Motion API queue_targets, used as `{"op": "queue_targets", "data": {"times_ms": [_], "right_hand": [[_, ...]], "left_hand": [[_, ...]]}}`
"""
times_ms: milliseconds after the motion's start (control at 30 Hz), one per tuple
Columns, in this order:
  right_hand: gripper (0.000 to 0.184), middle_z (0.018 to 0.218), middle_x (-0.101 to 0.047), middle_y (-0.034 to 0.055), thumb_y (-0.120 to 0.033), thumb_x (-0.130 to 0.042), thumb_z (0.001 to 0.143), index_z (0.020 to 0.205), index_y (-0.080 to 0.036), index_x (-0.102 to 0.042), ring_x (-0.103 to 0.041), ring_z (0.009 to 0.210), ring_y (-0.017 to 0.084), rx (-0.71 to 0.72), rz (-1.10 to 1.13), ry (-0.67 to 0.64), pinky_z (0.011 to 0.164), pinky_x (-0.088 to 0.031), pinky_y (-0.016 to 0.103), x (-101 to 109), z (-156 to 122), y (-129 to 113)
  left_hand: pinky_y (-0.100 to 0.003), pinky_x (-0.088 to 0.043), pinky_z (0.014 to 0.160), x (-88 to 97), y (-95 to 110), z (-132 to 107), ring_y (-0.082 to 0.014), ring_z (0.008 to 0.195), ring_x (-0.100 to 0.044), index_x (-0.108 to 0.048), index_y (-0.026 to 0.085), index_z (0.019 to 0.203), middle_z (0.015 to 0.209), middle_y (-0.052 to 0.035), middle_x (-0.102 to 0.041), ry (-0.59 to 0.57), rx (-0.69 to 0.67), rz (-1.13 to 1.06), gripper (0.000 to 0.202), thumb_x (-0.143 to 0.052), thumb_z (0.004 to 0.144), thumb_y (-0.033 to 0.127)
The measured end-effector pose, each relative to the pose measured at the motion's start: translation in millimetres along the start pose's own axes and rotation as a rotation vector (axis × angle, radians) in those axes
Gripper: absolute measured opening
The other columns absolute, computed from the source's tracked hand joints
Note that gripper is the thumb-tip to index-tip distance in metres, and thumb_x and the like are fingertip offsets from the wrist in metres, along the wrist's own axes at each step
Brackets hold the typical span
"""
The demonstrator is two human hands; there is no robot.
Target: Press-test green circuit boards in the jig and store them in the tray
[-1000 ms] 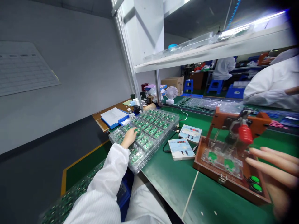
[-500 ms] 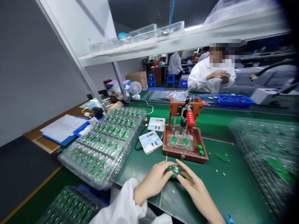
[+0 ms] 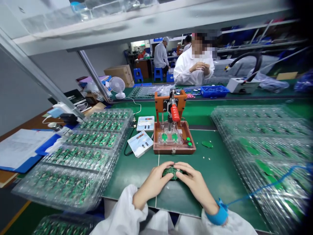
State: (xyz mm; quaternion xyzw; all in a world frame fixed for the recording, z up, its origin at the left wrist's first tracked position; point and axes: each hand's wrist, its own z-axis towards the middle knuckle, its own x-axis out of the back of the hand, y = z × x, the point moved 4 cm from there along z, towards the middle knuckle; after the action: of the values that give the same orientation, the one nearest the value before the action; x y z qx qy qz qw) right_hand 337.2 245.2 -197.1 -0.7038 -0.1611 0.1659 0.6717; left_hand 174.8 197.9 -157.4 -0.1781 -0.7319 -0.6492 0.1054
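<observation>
Here, both hands (image 3: 156,180) curl round a circuit board (image 3: 170,173)

The fixture (image 3: 170,138) is reddish-brown below and orange above, with a red handle (image 3: 175,113) and two bright green buttons (image 3: 189,144). In front of it, the circuit board (image 3: 172,172) is green with pale marks; left of it, two meters (image 3: 140,144) are white and pale blue.

A white fan (image 3: 117,85) stands near a metal post (image 3: 94,75) — cardboard box (image 3: 122,72) behind it, blue stools (image 3: 138,74) beyond — and papers (image 3: 23,145) lie on a blue folder (image 3: 29,164).
</observation>
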Motion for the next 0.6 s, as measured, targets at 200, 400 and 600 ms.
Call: {"op": "queue_targets", "data": {"times_ms": [200,400,600], "right_hand": [[0.042,0.116,-0.069,0.0126,-0.06,-0.075,0.078,0.097,-0.023,-0.08,-0.065,0.112,0.027,0.035,-0.051,0.095,0.085,-0.061,0.031,14.7,1.2,-1.8],[0.034,0.118,-0.068,0.0107,-0.052,-0.062,0.093,0.103,-0.024,-0.078,-0.068,0.105,0.026,0.265,-0.417,0.256,0.091,-0.06,0.038,35.7,-1.1,-11.8],[0.033,0.121,-0.068,0.0072,-0.021,-0.042,0.102,0.115,-0.028,-0.071,-0.064,0.114,0.026,0.59,-0.814,0.074,0.097,-0.058,0.045,11.2,-10.3,-24.0]], "left_hand": [[-0.041,-0.043,0.111,10.7,-11.1,2.5,-0.025,0.122,-0.061,-0.064,0.022,0.128,0.131,-0.005,-0.067,0.032,-0.018,0.038,0.038,-0.059,0.091,0.027],[-0.044,-0.049,0.105,21.4,-15.9,8.0,-0.0251,0.112,-0.065,-0.067,0.022,0.122,0.122,-0.0061,-0.07,0.219,-0.124,0.287,0.028,-0.054,0.097,0.022],[-0.044,-0.052,0.1,-4.3,-13.2,12.6,-0.0257,0.112,-0.06,-0.057,0.016,0.135,0.119,-0.0103,-0.069,0.266,-0.376,0.545,0.04,-0.05,0.097,0.008]]}}
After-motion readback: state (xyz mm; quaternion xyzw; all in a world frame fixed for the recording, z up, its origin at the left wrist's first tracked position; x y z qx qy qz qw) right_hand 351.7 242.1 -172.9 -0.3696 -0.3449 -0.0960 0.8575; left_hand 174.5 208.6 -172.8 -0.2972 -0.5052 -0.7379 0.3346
